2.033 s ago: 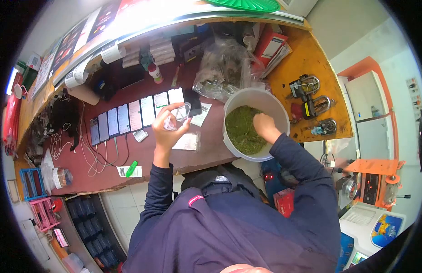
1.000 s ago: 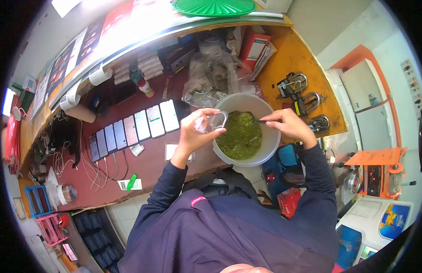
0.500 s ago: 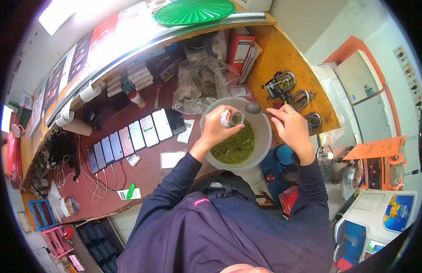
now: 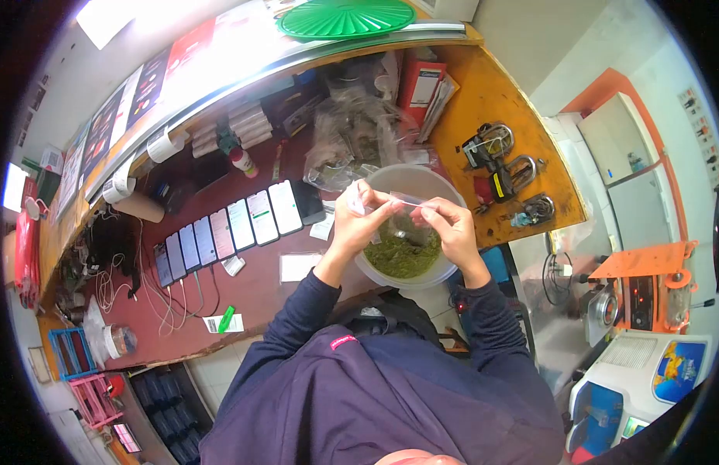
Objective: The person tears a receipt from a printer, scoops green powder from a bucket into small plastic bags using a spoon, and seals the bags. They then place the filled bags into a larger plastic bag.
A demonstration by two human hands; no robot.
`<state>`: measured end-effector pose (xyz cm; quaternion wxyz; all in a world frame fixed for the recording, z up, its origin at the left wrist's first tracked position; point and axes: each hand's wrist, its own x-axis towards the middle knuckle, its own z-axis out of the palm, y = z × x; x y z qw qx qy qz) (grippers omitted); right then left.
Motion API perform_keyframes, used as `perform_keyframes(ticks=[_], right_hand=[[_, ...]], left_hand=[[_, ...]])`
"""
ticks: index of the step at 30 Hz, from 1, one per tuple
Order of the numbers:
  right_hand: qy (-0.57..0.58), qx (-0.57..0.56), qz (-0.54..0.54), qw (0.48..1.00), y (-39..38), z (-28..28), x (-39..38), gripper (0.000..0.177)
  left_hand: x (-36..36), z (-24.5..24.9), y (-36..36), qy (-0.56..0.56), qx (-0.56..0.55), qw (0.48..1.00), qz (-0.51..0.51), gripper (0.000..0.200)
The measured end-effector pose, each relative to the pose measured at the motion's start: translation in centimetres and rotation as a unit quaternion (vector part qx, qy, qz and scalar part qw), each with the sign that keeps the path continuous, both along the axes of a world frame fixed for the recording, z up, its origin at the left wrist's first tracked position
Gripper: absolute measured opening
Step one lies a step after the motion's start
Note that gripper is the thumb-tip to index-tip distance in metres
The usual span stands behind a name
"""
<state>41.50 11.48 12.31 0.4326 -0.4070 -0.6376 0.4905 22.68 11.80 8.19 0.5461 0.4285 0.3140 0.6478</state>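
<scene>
Both my hands are over a translucent white bucket that holds a green, crumbly dried herb. Between them a small clear plastic bag is stretched by its upper edge. My left hand pinches one end of that edge, and something whitish, perhaps more plastic, shows in its palm. With thumb and finger closed, my right hand grips the other end. The see-through bag hangs in front of the herb, so how much is in it is hard to tell. I cannot make out the spoon now.
A row of several phones lies on the reddish desk at left. Behind the bucket is a large clear bag of dried material. Padlocks rest on the wooden shelf at right, near an orange sealing machine.
My right hand has come left and no longer shows the spoon; it now grips the plastic bag's edge. The bag, bunched in my left hand before, is now stretched between both hands.
</scene>
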Motion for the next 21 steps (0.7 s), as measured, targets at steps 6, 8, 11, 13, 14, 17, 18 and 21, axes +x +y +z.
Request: perform_keyframes(ticks=[6,8,11,13,14,17,18,21], right_hand=[[0.038,0.051,0.015,0.998,-0.1,0.2,-0.9,0.02],[0.008,0.049,0.01,0.999,-0.1,0.2,-1.3,0.02],[0.003,0.062,0.036,0.997,0.4,0.0,-2.1,0.021],[0.009,0.066,0.047,0.997,0.4,0.8,-2.8,0.02],[0.015,0.07,0.056,0.996,0.4,1.0,-3.1,0.019],[0.025,0.086,0.089,0.992,0.6,0.8,-3.9,0.017],[0.024,0.086,0.093,0.992,0.5,0.9,-4.3,0.017],[0.008,0.123,0.105,0.987,0.3,1.0,-5.7,0.014]], left_hand=[[-0.5,0.7,-1.8,0.012,0.047,0.998,0.038,0.04],[-0.9,0.6,-2.1,0.013,0.052,0.998,0.045,0.039],[-1.6,1.5,-2.4,-0.004,0.033,0.998,0.061,0.039],[-2.1,1.8,-2.6,-0.021,0.011,0.997,0.072,0.04],[-2.2,1.8,-2.9,-0.027,0.015,0.995,0.091,0.04],[-3.1,1.7,-3.6,-0.004,0.036,0.992,0.125,0.041],[-3.5,1.7,-3.8,0.026,0.05,0.989,0.135,0.042],[-4.2,1.8,-4.3,0.024,0.038,0.986,0.16,0.043]])
